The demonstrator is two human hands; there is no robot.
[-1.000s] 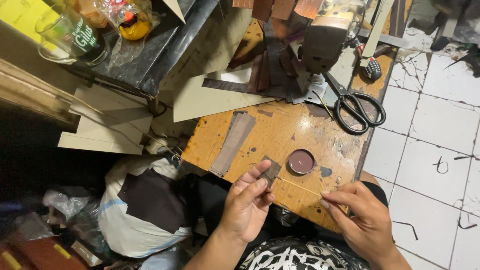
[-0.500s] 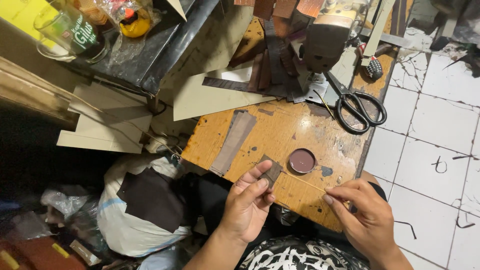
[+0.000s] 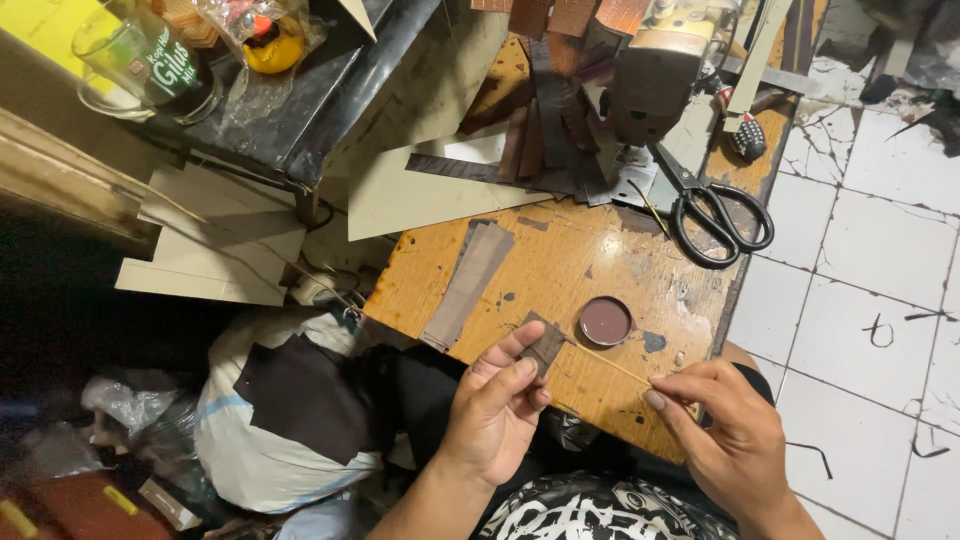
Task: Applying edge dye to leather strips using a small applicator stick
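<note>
Little has moved since the earlier frames: both hands hold the same pose at the table edge, the right hand only drawn a shade nearer the body.

The left hand [image 3: 495, 405] pinches a small brown leather piece [image 3: 545, 342] between thumb and fingers, holding it just over the near edge of the wooden table [image 3: 560, 260]. The right hand [image 3: 725, 430] is closed on a thin stick [image 3: 615, 368], whose far tip meets the piece. A small round lid of dark paste [image 3: 605, 320] sits just beyond the piece, so this looks like spreading glue or dye onto the leather. The next stroke would call for a steady pinch and a light, even drag of the stick along the piece.

A longer grey-brown strip [image 3: 468, 283] lies on the table to the left. Farther back are black scissors [image 3: 718, 215], a sewing machine [image 3: 665, 65] and stacked leather scraps [image 3: 545, 140].
</note>
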